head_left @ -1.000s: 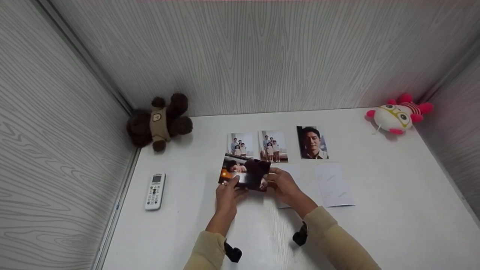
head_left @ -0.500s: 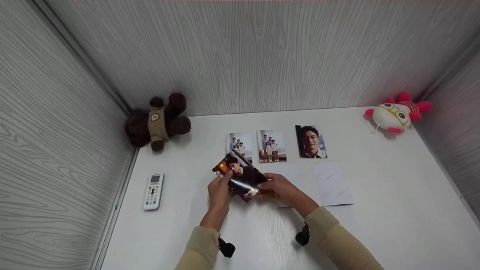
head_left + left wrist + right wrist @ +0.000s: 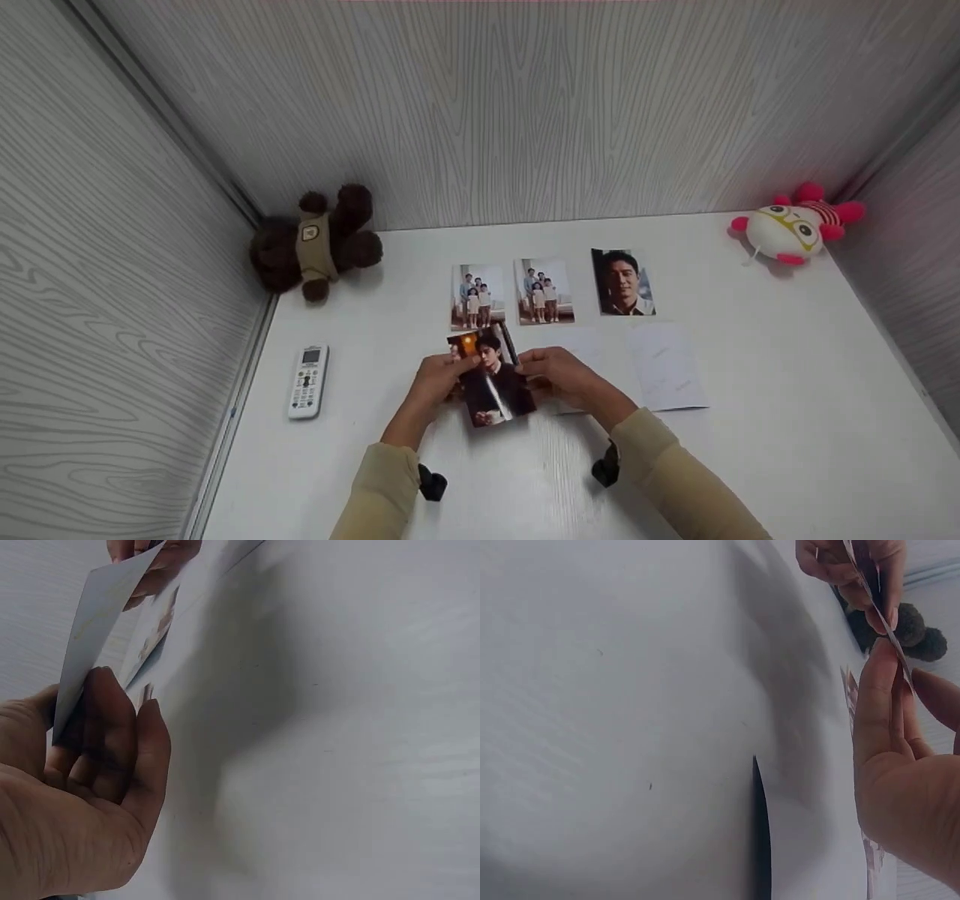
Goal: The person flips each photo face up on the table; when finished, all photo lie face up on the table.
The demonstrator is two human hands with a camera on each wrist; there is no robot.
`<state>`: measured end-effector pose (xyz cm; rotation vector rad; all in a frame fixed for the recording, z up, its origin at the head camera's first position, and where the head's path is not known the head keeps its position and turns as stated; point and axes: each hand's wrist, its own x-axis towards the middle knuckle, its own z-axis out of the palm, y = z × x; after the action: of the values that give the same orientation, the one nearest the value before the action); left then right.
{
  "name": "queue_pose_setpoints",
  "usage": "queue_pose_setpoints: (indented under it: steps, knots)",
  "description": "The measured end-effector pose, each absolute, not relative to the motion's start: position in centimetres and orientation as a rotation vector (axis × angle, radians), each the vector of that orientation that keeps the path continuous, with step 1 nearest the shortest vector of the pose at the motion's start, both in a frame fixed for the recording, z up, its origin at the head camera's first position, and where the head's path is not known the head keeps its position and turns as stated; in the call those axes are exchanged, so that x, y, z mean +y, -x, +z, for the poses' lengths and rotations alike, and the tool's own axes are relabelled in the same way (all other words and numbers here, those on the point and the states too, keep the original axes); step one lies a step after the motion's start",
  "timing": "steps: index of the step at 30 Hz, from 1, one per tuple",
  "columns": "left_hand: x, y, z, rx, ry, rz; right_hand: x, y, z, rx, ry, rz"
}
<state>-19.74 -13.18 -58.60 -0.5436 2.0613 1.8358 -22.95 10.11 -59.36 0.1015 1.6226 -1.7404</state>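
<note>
A dark photo of a person in a dark top is held up over the table between both hands. My left hand pinches its left edge, thumb on the picture side and fingers behind. On the opposite edge my right hand pinches it the same way. In the left wrist view the pale back of the photo shows, raised above the tabletop. Just beyond it lie two family photos, a left one and a right one, with a portrait photo farther right.
Two white face-down cards lie to the right, the nearer one partly behind my right hand, the other beside it. A remote control and a brown plush toy are at left. A pink-and-white plush toy sits back right.
The dark photo has turned from sideways to nearly upright and come slightly nearer. My left hand has shifted down its left edge, and the left family photo is now uncovered.
</note>
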Motion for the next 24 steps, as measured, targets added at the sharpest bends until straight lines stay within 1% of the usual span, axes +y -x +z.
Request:
queue_pose_setpoints:
  steps: [4, 9, 13, 24]
  knots:
    - [-13.4, 19.7, -58.8, 2.053, 0.537, 1.832, 9.8, 22.8, -59.4, 1.631, -0.101, -1.74]
    - [-13.7, 19.6, -59.5, 1.95, 0.645, 1.995, 9.6, 22.9, -59.7, 1.675, -0.158, -1.785]
    - [-14.0, 19.5, -59.8, 1.93, 0.707, 2.033, 9.2, 22.9, -60.2, 1.682, -0.193, -1.803]
    - [-15.2, 19.9, -61.0, 2.26, 0.737, 1.791, 7.9, 22.1, -61.5, 1.6, -0.153, -1.812]
